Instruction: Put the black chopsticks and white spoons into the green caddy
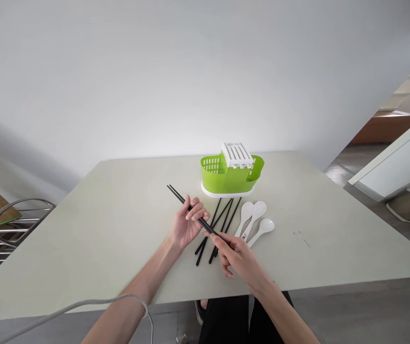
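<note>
A pair of black chopsticks (pixel 176 192) is held slantwise above the table, thin tips pointing up and left. My left hand (pixel 186 220), palm up, has its fingers curled round their middle. Pinching their thick end is my right hand (pixel 236 258), closed between thumb and fingers. Beneath and beyond my hands several more black chopsticks (pixel 228 215) lie loosely crossed on the table. Three white spoons (pixel 258 210) rest just right of them, their handles partly hidden behind my right hand.
A green utensil basket (pixel 222 182) with a white slotted top (pixel 238 154) and white base stands at the back of the pale table (pixel 129 215), near the wall. A grey cable (pixel 93 302) crosses the front left edge. A metal rack (pixel 0 234) stands at left.
</note>
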### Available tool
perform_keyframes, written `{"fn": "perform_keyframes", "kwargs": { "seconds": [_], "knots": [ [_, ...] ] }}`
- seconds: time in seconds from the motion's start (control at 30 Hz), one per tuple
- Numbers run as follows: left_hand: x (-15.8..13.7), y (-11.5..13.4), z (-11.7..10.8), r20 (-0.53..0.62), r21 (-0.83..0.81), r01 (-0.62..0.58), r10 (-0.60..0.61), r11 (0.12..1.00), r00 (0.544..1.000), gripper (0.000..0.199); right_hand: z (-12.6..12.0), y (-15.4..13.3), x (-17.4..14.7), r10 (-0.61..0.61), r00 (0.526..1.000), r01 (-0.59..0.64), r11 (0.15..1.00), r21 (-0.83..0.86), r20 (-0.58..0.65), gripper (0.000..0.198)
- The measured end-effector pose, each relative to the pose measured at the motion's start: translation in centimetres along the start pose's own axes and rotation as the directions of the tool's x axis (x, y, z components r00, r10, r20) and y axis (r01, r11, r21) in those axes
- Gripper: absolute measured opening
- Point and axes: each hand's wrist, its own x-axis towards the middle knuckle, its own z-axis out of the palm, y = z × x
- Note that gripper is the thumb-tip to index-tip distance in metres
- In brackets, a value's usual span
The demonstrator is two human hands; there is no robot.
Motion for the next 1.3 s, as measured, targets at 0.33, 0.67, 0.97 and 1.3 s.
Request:
{"fn": "perform_keyframes", "kwargs": {
  "seconds": [0.33, 0.67, 0.97, 1.3],
  "knots": [
    [0.6, -0.4, -0.2, 0.049, 0.414, -0.103, 0.091, 0.904, 0.995, 0.038, -1.7, 0.0, -0.4, -0.026, 0.995, 0.026, 1.0, 0.008, -0.092, 0.062],
    [0.5, -0.5, -0.4, 0.017, 0.66, -0.126, 0.152, 0.741, 0.988, 0.05, -3.3, -0.7, -1.5, -0.008, 0.996, 0.008, 1.0, 0.009, -0.084, 0.061],
    [0.8, -0.3, -0.7, 0.019, 0.733, -0.1, 0.126, 0.673, 0.992, 0.051, -4.1, -1.0, -2.0, 0.027, 0.997, -0.027, 1.0, 0.002, -0.066, 0.064],
    [1.3, -0.2, -1.1, 0.018, 0.759, -0.087, 0.113, 0.645, 0.993, 0.056, -4.5, -0.6, -1.7, 0.019, 0.998, -0.018, 1.0, 0.015, -0.065, 0.064]
  ]
}}
